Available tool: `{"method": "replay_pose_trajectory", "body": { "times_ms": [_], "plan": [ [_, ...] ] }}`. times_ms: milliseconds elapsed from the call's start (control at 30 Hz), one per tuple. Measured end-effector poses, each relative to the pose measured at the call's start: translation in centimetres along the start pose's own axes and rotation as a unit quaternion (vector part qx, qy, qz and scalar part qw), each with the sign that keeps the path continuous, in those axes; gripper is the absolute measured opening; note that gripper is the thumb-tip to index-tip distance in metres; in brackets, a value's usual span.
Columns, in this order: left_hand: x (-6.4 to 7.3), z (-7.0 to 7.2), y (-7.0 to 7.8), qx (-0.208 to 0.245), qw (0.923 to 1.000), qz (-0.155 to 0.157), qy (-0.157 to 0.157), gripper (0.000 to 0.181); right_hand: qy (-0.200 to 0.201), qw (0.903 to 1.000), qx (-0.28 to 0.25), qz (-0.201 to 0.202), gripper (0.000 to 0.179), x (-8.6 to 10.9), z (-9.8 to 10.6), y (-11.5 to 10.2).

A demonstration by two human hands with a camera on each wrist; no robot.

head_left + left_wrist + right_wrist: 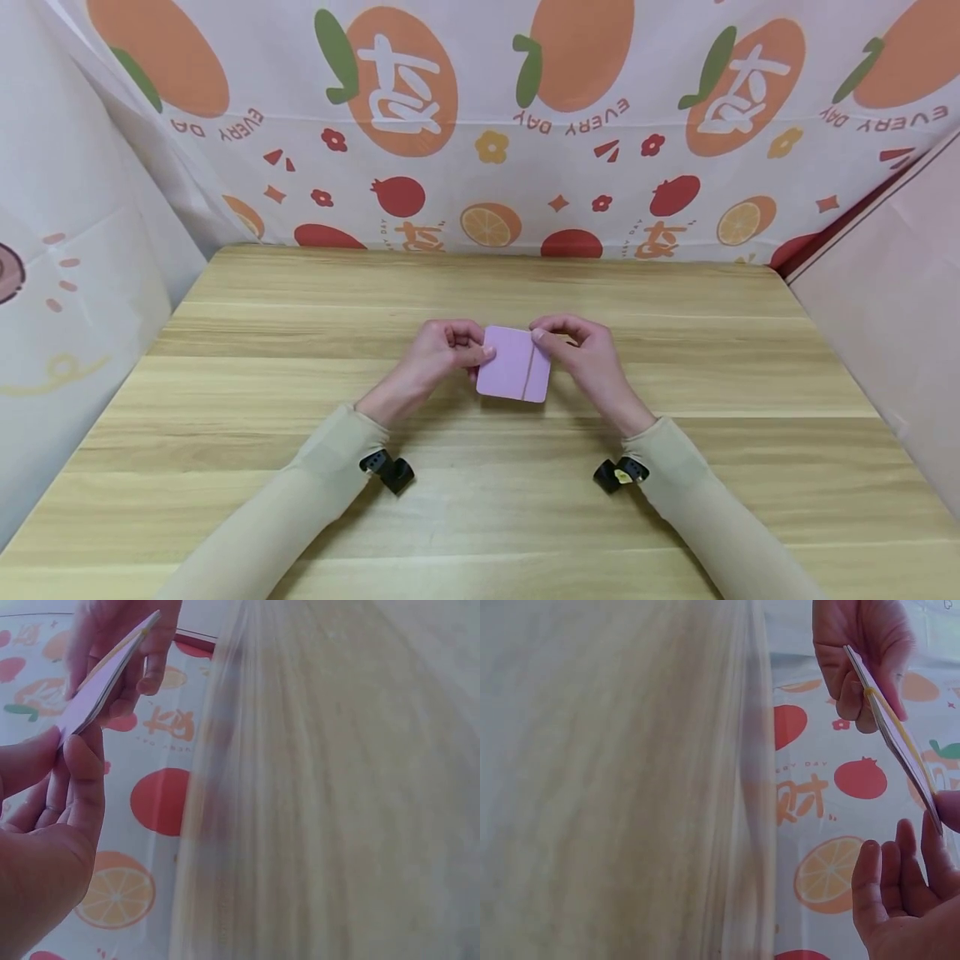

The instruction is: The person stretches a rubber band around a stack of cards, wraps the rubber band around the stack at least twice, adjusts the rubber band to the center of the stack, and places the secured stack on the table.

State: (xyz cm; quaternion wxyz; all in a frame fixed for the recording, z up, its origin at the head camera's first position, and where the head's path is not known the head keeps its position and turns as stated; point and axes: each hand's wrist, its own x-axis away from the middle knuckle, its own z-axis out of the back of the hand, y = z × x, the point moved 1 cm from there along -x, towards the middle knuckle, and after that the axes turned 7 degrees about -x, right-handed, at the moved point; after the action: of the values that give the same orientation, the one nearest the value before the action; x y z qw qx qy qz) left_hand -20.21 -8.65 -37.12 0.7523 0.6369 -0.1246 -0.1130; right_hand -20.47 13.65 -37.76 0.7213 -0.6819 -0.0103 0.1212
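A small square pink notebook (504, 365) with rounded corners is held up over the table, tilted toward the head camera. A thin yellowish elastic band (529, 372) runs down its cover near the right edge. My left hand (450, 346) pinches the notebook's left edge, thumb on the cover and fingers behind. At the upper right corner my right hand (581, 350) pinches it between thumb and index finger. The left wrist view shows the notebook (97, 690) nearly edge-on, its pages a thin stack. In the right wrist view, the other fingers (866, 881) of my right hand spread away from the notebook.
The wooden table (495, 508) extends all around beneath both hands. A fruit-print cloth (525, 167) hangs behind its far edge, with pale cloth (90, 208) along the left side. Each sleeve carries a black wrist camera (397, 475).
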Motion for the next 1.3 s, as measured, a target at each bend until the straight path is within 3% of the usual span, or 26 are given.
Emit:
{"method": "replay_pose_trajectory", "body": {
  "times_ms": [433, 833, 1033, 1300],
  "plan": [
    [-0.1, -0.6, 0.0, -0.001, 1.0000, 0.009, 0.002, 0.011, -0.008, 0.9998, -0.002, -0.016, 0.027, 0.1, 0.0, -0.3],
    [0.0, 0.5, 0.4, 0.028, 0.9982, 0.016, 0.051, 0.016, -0.008, 0.9986, -0.024, -0.046, 0.032, 0.1, -0.2, -0.4],
    [-0.1, 0.8, 0.6, 0.037, 0.9965, 0.025, 0.071, 0.012, -0.029, 0.9978, -0.025, -0.053, 0.030, 0.4, -0.4, -0.4],
    [-0.2, 1.4, 1.0, 0.046, 0.9946, 0.020, 0.090, 0.016, -0.091, 0.9919, -0.003, -0.088, 0.028, 0.6, -0.9, 0.0]
  ]
}}
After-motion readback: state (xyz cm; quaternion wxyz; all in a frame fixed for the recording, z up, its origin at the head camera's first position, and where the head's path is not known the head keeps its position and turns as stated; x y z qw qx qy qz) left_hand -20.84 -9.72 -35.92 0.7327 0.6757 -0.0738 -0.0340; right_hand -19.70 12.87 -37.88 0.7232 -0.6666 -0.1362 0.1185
